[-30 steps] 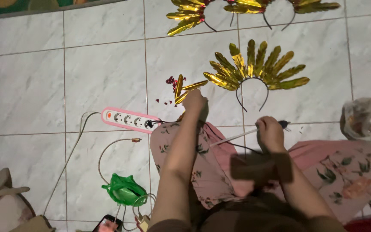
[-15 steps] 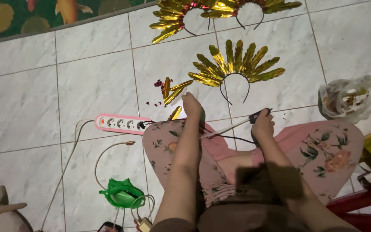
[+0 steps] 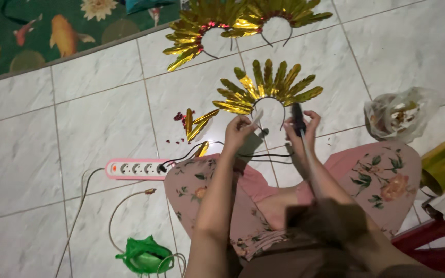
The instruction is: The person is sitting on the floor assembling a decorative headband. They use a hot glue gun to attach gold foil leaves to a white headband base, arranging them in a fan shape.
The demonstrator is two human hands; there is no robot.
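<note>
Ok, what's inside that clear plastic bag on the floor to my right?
The clear plastic bag holds a jumble of small brownish and gold bits. The crinkled, glaring plastic hides what they are, and whatever lies beneath them.

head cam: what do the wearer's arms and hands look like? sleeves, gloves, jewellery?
Both forearms are bare from the bottom edge of the frame to the wrists. No sleeves show on them. The left hand and right hand are bare: no gloves, no watch or bracelet visible. The dim light leaves any rings too small to tell.
</note>
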